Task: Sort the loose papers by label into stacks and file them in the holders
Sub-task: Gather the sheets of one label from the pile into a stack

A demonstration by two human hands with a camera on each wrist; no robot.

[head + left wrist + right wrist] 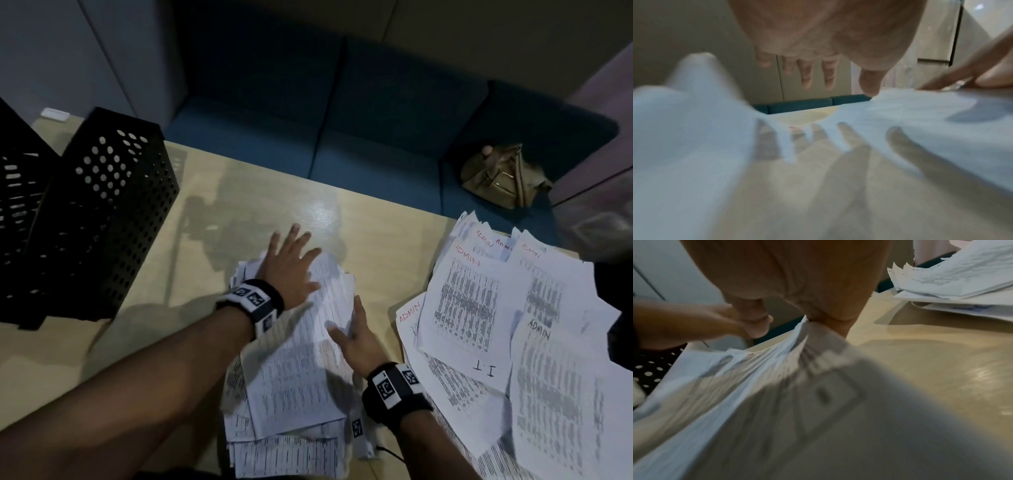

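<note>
A messy stack of printed sheets lies on the wooden table in front of me. My left hand is spread flat over the stack's far end with its fingers straight. In the left wrist view that left hand casts a finger shadow on the sheets. My right hand grips the stack's right edge. In the right wrist view, the sheets run up into that right hand between thumb and fingers. Two black perforated holders stand at the left.
A spread pile of sheets marked ADMIN in red, one marked I.T, covers the table's right side. Behind the table is a blue sofa with a tan bag on it. Bare tabletop lies between the holders and the stack.
</note>
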